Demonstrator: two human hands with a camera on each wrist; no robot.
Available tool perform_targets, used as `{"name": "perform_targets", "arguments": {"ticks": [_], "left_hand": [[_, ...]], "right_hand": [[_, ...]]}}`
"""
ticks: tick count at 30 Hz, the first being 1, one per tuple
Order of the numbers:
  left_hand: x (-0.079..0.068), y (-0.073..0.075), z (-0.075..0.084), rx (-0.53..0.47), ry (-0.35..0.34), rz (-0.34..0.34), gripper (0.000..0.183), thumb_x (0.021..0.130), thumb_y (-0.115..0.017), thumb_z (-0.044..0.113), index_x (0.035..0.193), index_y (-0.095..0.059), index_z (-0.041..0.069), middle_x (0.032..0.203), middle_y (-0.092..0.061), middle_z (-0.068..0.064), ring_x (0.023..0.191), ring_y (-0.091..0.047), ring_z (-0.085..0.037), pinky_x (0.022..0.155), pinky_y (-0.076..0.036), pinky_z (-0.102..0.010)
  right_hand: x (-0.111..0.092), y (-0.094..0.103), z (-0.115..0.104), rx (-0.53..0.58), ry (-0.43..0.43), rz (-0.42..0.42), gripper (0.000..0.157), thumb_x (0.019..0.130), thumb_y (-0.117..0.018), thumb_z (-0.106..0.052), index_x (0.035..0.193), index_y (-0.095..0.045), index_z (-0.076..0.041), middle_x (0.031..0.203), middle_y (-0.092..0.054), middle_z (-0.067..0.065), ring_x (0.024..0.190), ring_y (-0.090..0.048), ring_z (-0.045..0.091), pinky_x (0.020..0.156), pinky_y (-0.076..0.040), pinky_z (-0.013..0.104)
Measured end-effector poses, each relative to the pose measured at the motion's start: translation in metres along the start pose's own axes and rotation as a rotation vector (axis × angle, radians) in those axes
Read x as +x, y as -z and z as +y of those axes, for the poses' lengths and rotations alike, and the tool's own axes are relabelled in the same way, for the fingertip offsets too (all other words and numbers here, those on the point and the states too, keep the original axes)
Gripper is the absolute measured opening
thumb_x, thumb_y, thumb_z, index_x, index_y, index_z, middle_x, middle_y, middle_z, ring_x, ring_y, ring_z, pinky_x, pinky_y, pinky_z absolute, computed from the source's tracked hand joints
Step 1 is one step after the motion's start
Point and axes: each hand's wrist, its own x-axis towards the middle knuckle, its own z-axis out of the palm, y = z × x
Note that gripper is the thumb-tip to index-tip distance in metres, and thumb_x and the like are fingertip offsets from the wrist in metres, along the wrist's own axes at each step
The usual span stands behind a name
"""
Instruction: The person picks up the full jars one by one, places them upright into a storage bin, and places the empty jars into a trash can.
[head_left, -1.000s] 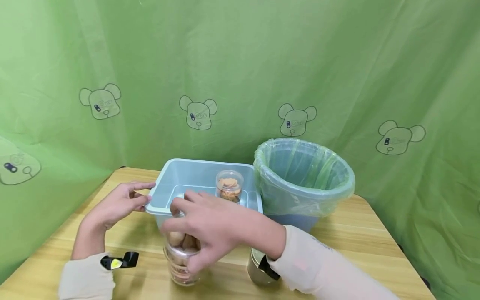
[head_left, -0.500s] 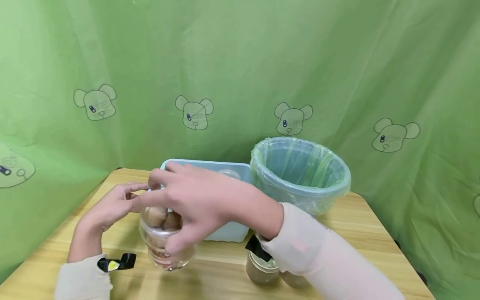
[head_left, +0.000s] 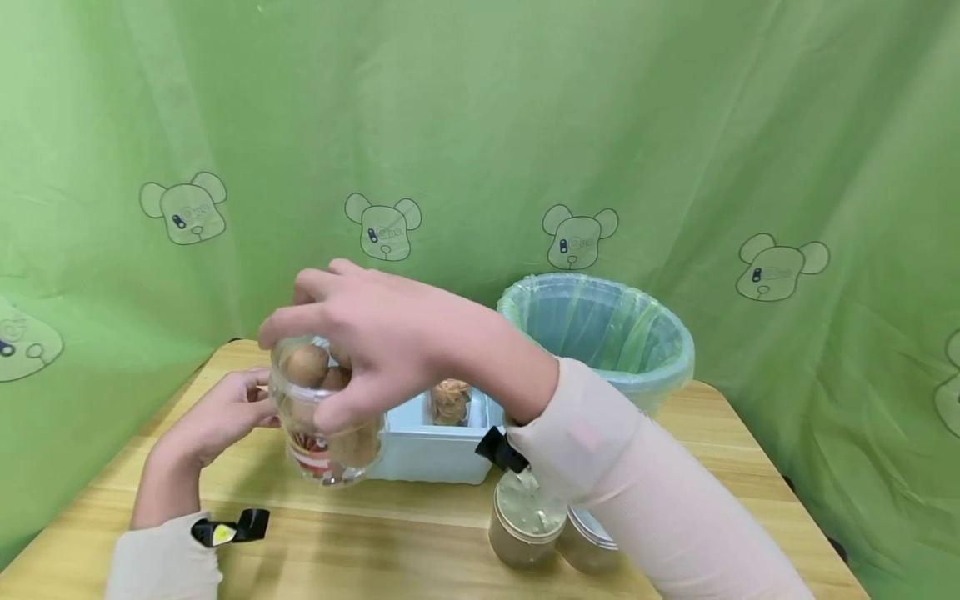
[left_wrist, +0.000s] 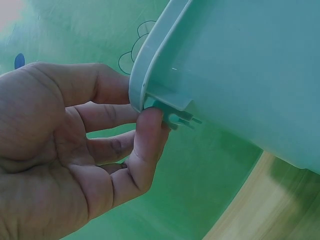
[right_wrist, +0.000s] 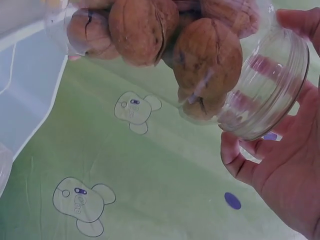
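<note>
My right hand (head_left: 382,337) grips a clear plastic jar (head_left: 307,458) by its top, fingers and thumb spread around the lid end. Walnuts (right_wrist: 205,60) fill the jar, and it hangs in the air over the near left part of a light blue plastic bin (head_left: 435,458). My left hand (head_left: 217,421) is at the bin's left side. In the left wrist view, its thumb and fingers pinch the bin's rim at a corner, by a small tab. A smaller clear container of orange-brown food (head_left: 450,402) stands inside the bin, partly hidden by the right arm.
A blue trash bin (head_left: 667,375) lined with a thin green bag stands to the right of the light blue bin. Two lidded canisters (head_left: 528,517) sit close together near the front, one partly behind the right sleeve. A green curtain (head_left: 480,125) hangs behind the wooden table (head_left: 375,550).
My right hand has lifted the walnut jar off the table and brought it up and left to the bin. The two canisters have come into fuller view. The left hand stays at the bin.
</note>
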Motion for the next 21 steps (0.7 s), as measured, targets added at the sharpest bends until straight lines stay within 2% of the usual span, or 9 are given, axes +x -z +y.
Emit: {"name": "perform_targets", "arguments": {"ticks": [5,8,15,21], "left_hand": [[0.001,0.001,-0.002,0.001,0.028,-0.012,0.048,0.102,-0.056,0.005,0.145,-0.046,-0.012,0.135,-0.058,-0.032,0.099,-0.070,-0.018,0.087,-0.059,-0.031],[0.001,0.001,-0.003,0.002,0.039,-0.020,0.051,0.102,-0.056,0.004,0.148,-0.042,-0.014,0.132,-0.059,-0.033,0.097,-0.071,-0.020,0.087,-0.059,-0.030],[0.003,0.001,-0.002,0.012,0.055,-0.018,0.053,0.101,-0.056,0.003,0.148,-0.040,-0.014,0.120,-0.065,-0.029,0.095,-0.071,-0.023,0.085,-0.060,-0.031],[0.003,0.002,-0.001,0.031,0.062,-0.007,0.053,0.101,-0.057,0.004,0.148,-0.042,-0.013,0.131,-0.058,-0.035,0.097,-0.070,-0.025,0.085,-0.060,-0.031]], "right_hand": [[0.004,0.004,0.012,-0.040,-0.058,-0.001,0.058,0.087,-0.068,-0.053,0.139,-0.059,-0.029,0.118,-0.054,-0.004,0.099,-0.045,0.014,0.079,-0.043,0.025],[0.006,0.003,0.021,-0.041,-0.101,-0.010,0.058,0.086,-0.068,-0.052,0.139,-0.059,-0.029,0.118,-0.053,-0.004,0.099,-0.045,0.014,0.081,-0.043,0.027],[0.008,-0.005,0.042,-0.012,-0.203,0.003,0.063,0.081,-0.072,-0.044,0.140,-0.059,-0.028,0.119,-0.052,-0.002,0.098,-0.045,0.018,0.078,-0.043,0.030],[0.012,-0.016,0.058,-0.057,-0.281,0.011,0.063,0.081,-0.071,-0.045,0.140,-0.058,-0.028,0.122,-0.053,0.001,0.100,-0.045,0.020,0.080,-0.042,0.032]]}}
